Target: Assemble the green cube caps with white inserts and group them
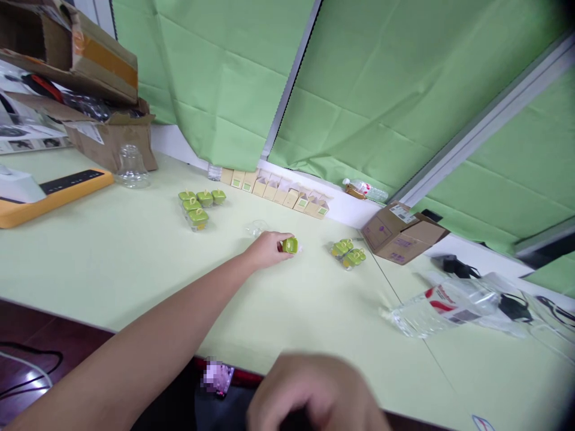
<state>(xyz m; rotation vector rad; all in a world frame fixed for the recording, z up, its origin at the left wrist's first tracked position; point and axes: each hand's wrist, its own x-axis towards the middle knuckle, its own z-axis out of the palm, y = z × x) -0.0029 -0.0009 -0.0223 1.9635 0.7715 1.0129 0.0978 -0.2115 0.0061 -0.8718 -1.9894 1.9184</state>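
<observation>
Over the middle of the table, my left hand (268, 249) is closed on a small green-lidded container (290, 245), its lid turned toward me. Just behind that hand lies a clear plastic piece (257, 227). My right hand (317, 392) is close to the camera at the bottom, blurred, with its fingers curled in; whatever it may hold is hidden. To the left, several clear containers with green lids (197, 216) stand in an L-shaped group. Another cluster of green-lidded containers (353, 257) stands to the right.
Small beige boxes (272, 187) line the table's back edge. Cardboard boxes (108, 134), a clear jar (132, 167) and an orange-edged device (81, 187) occupy the left. At right are an open carton (395, 233), a large plastic bottle (442, 308) and cables (554, 311).
</observation>
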